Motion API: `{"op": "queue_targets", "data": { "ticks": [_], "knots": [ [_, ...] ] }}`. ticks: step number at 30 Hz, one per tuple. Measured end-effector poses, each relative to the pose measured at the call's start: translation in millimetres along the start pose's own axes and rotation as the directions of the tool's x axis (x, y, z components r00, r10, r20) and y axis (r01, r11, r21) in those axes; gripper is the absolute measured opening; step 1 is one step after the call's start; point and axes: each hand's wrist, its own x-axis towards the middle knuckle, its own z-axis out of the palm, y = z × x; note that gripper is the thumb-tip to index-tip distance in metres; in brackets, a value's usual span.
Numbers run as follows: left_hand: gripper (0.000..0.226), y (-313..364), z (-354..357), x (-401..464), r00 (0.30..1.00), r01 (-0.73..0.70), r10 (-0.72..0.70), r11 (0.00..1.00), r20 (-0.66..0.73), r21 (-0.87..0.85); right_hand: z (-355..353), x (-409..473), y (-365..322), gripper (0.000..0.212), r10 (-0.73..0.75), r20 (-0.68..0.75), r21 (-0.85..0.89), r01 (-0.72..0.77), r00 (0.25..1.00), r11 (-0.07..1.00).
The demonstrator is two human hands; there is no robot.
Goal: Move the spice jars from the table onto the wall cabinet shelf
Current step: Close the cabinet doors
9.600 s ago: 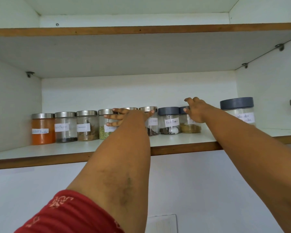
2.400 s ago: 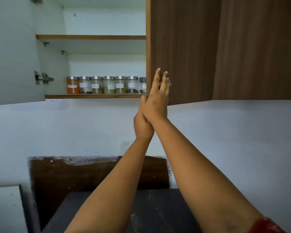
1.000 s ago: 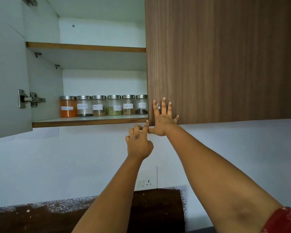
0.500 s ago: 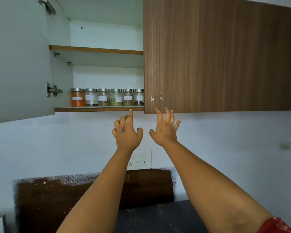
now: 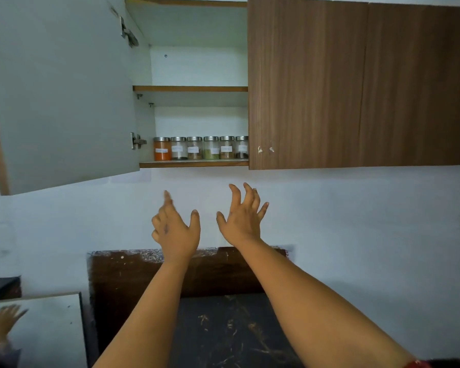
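From the head camera I see both of my hands raised in front of the white wall, below the wall cabinet. My left hand (image 5: 176, 232) has its fingers (image 5: 168, 201) loosely spread and holds nothing; it is a little blurred. My right hand (image 5: 243, 220) is just beside it, apart from it, fingers splayed and slightly bent, also empty. Neither hand touches the cabinet.

Up above, the left cabinet door (image 5: 64, 96) stands swung open, its pale inner face toward me, while the brown wood door (image 5: 356, 83) on the right is closed. In the open part, six spice jars (image 5: 202, 147) with metal lids and white labels stand upright in a row on the lower shelf (image 5: 194, 163), the orange-filled jar (image 5: 161, 148) at the left end. The rightmost jar is partly hidden by the closed door's edge.

Near the bottom, the dark worktop (image 5: 223, 333) lies under my forearms, with a brown backsplash panel (image 5: 122, 277) behind it.
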Motion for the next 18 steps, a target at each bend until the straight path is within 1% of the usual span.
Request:
{"op": "queue_targets", "data": {
  "ticks": [2,4,7,9,11,13,16,18],
  "knots": [
    [0.083,-7,-20,3,0.989,0.106,-0.109,0.994,-0.096,-0.036,-2,-2,-25,0.07,-0.043,-0.007,0.034,0.044,0.999,0.998],
    [0.087,-15,-41,15,0.97,0.17,-0.182,0.982,-0.161,-0.083,-1,-1,-54,0.069,-0.063,-0.024,0.084,0.065,0.998,0.994],
    [0.088,-28,-72,39,0.94,0.197,-0.229,0.969,-0.252,-0.146,4,3,-100,0.068,-0.105,-0.052,0.152,0.112,0.993,0.982],
    [0.09,-38,-91,54,0.904,0.228,-0.286,0.951,-0.317,-0.207,8,6,-129,0.069,-0.128,-0.059,0.189,0.137,0.99,0.972],
    [0.092,-52,-108,70,0.865,0.257,-0.356,0.919,-0.353,-0.297,13,11,-159,0.069,-0.139,-0.061,0.241,0.15,0.988,0.959],
    [0.09,-66,-124,84,0.852,0.214,-0.366,0.895,-0.373,-0.391,20,15,-186,0.07,-0.15,-0.058,0.294,0.16,0.987,0.942],
    [0.077,-78,-147,99,0.864,-0.026,-0.232,0.866,-0.446,-0.499,31,18,-220,0.068,-0.157,-0.075,0.373,0.174,0.985,0.911],
    [0.067,-77,-160,106,0.854,-0.118,-0.201,0.824,-0.481,-0.554,35,20,-239,0.066,-0.145,-0.083,0.438,0.166,0.986,0.883]
  ]
}}
